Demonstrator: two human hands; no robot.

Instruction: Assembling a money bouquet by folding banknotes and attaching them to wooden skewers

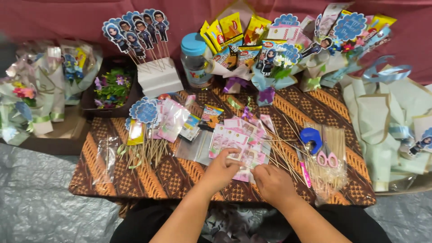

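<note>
Both hands [221, 170] [271, 182] touch pink packets [237, 139] near the table edge [216, 198].

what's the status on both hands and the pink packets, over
Left hand pinching a pink plastic-wrapped packet from the fanned pile. Right hand flat on the pile's near edge. Loose wooden skewers and pink-handled scissors close on the right.

The light over my work is even and fairly bright, coming from above, and colours look rich and warm. Shadows are soft: only faint ones sit under my left hand [221, 170] and right hand [271, 181] on the patterned cloth [180, 175]. Small glints show on the clear plastic sleeves [105, 159]. The centre is reasonably sharp, though fine print smears. Toward the left edge things blur, and the wide lens bends the corners.
</note>
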